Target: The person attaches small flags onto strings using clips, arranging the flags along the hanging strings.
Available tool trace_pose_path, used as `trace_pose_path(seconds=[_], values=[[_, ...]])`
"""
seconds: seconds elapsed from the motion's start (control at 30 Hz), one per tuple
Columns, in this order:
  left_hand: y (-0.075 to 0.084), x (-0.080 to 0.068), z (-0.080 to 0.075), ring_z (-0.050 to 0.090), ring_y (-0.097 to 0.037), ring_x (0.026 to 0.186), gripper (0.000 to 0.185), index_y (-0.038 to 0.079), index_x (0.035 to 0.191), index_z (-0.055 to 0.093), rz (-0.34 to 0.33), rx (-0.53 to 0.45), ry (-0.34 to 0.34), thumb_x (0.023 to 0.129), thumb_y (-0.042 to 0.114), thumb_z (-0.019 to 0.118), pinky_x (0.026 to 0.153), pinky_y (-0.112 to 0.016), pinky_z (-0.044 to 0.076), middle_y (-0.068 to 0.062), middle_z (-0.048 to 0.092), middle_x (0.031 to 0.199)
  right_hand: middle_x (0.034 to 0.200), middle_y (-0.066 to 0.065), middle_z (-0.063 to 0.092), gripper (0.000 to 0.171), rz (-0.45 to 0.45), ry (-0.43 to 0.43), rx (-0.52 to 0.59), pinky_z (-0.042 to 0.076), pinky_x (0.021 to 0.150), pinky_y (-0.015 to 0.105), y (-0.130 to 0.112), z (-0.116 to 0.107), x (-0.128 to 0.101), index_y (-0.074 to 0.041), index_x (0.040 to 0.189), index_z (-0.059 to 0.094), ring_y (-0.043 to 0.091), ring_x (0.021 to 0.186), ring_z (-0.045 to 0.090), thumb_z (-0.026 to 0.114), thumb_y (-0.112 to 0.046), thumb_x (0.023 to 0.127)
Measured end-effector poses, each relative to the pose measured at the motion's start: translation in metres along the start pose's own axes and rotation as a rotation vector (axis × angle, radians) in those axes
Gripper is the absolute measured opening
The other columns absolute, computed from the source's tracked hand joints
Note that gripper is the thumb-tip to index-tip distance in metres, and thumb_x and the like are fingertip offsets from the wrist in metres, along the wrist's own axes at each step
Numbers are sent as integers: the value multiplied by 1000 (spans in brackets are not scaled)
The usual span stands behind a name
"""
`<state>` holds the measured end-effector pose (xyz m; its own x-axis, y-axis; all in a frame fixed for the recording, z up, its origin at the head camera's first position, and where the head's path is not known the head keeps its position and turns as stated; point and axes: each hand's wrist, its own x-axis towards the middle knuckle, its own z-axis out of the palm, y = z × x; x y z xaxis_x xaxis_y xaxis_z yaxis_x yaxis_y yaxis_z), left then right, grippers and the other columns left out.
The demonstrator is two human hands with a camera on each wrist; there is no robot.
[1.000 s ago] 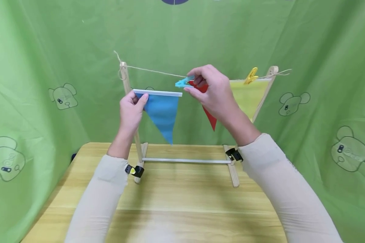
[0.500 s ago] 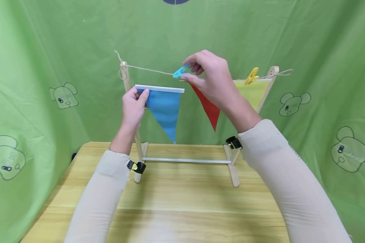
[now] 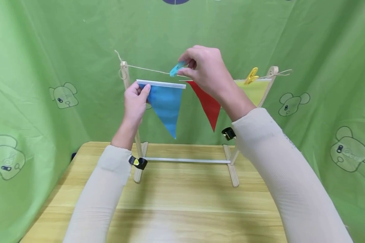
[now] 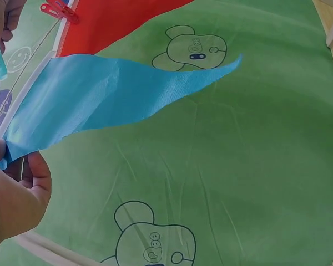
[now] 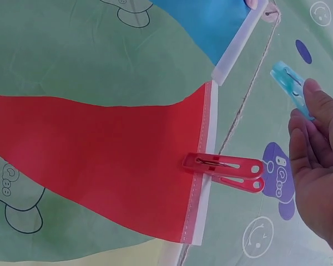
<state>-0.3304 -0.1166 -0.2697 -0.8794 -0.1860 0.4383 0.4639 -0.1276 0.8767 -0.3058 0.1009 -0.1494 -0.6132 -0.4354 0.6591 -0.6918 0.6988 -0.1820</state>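
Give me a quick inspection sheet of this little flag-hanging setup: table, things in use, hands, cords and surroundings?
Surface: wooden table, carrying a wooden stand.
Job's things: blue flag, off the string; light blue peg; red flag clipped on by a red peg; yellow flag under a yellow peg.
Clutter: nothing seen.
Hands: left hand pinches the blue flag's top corner; right hand pinches the light blue peg at the string.
Cables: nothing seen, only the string tied between the stand's posts.
Surroundings: green cloth with cartoon prints.
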Motion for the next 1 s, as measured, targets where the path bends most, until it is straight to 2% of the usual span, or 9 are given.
trace_pose_path(seconds=[0.2, 0.33, 0.53, 0.77, 1.0], values=[[1, 4, 4, 58, -11, 74, 9, 7, 100, 65, -3, -29, -11, 105, 10, 59, 64, -21, 52, -1, 64, 85, 99, 9, 75, 26, 51, -46, -9, 54, 79, 23, -1, -2, 9, -1, 104, 78, 17, 83, 64, 82, -21, 88], [2, 7, 8, 56, -10, 73, 9, 5, 100, 64, 20, -37, -16, 105, 10, 59, 63, -21, 49, 0, 63, 83, 96, 7, 76, 25, 81, -73, -16, 53, 78, 21, -3, -5, 15, -3, 102, 79, 13, 82, 65, 82, -24, 88], [4, 8, 11, 55, -9, 73, 8, 4, 100, 64, 35, -46, 0, 105, 8, 58, 63, -20, 47, 1, 62, 83, 97, 5, 75, 26, 140, -158, 0, 55, 81, 21, -8, -3, 21, -4, 105, 79, 13, 85, 65, 82, -24, 89], [3, 11, 11, 56, -9, 75, 10, 10, 95, 63, 36, -72, 18, 104, 7, 59, 63, -20, 48, 1, 63, 84, 99, 7, 77, 25, 135, -179, -60, 55, 80, 23, -10, -3, 29, -4, 106, 79, 13, 85, 66, 80, -25, 91], [2, 14, 12, 59, -9, 76, 14, 13, 93, 63, 26, -102, 28, 103, 5, 59, 66, -21, 51, 1, 65, 85, 100, 6, 77, 24, 174, -243, -67, 56, 79, 22, -12, -2, 34, -6, 108, 78, 13, 86, 66, 78, -25, 93]])
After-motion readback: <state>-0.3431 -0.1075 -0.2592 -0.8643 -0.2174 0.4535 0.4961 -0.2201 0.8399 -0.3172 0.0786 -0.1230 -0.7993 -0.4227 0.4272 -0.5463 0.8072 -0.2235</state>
